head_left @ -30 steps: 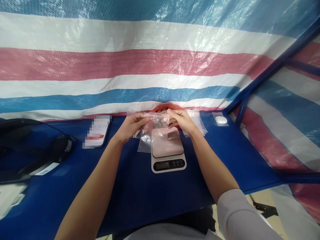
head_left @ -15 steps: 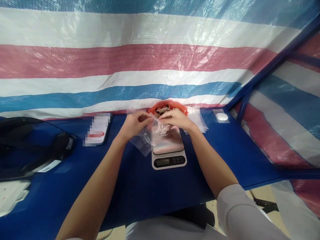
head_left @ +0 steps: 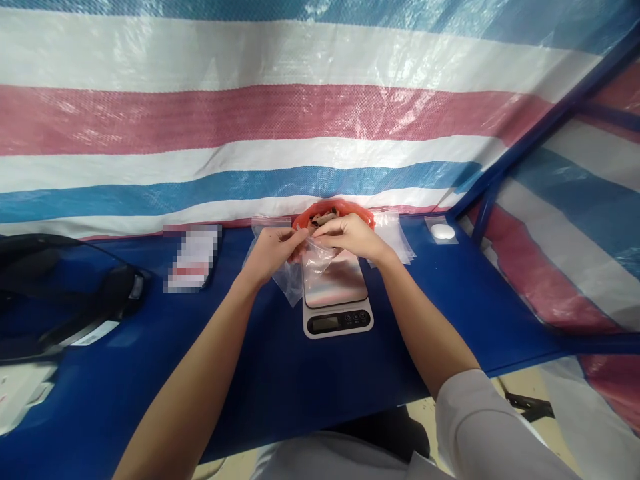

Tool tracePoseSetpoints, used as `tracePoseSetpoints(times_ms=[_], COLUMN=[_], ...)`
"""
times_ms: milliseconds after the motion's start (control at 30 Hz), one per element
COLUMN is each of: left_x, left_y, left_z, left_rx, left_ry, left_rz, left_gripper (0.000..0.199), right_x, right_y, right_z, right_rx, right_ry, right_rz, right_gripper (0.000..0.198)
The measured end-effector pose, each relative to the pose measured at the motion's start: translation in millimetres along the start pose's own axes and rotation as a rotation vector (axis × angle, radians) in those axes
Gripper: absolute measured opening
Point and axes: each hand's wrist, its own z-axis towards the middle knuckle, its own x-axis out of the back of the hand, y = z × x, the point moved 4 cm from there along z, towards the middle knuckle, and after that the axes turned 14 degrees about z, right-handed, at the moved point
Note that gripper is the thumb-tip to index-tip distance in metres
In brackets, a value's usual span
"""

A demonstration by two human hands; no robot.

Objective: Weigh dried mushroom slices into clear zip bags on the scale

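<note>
The red bag (head_left: 334,208) behind the hands is mostly hidden; only its rim and some brownish pieces inside show, too small to name. The label of the flat packet (head_left: 193,259) on the left is blurred out. A dark curved object (head_left: 65,293) at the left edge is cut off by the frame, and what it is cannot be told.

The clear plastic zip bag (head_left: 300,263) is thin, crinkled and glossy, hanging limp over the far edge of the kitchen scale (head_left: 336,297), a white rectangular unit with a smooth pinkish metallic plate and a dark display. The desk (head_left: 280,373) is covered in smooth blue sheeting; the wall behind is woven tarpaulin in red, white and blue stripes.

The left hand (head_left: 274,250) pinches the bag's upper left edge, fingers closed on the film. The right hand (head_left: 350,235) grips its upper right edge likewise. The bag hangs between and just below both hands, above the scale. A stack of clear bags (head_left: 397,237) lies just right of the right hand, and a small white oval object (head_left: 443,231) farther right.
</note>
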Motion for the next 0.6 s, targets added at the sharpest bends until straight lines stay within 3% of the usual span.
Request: tracePoseSetpoints(times_ms=[267,467,600], left_x=[-6.1,-8.9,-4.1], left_y=[-7.7,-2.3,-2.4], left_z=[2.6,1.0,2.0], left_rx=[0.069,0.017,-0.028], left_ry=[-0.087,-0.094,-0.09], left_rz=[-0.266,-0.231,-0.064], left_gripper=[0.035,0.032,0.034], right_x=[5.9,0.8,2.9], right_y=[-2.9,-1.6,-2.8], right_z=[-4.8,-3.3,-4.8], right_rx=[-0.164,-0.193,-0.233], right_ry=[0.042,-0.026,0.012], right_rz=[0.078,0.102,0.047], right_gripper=[0.03,0.023,0.016])
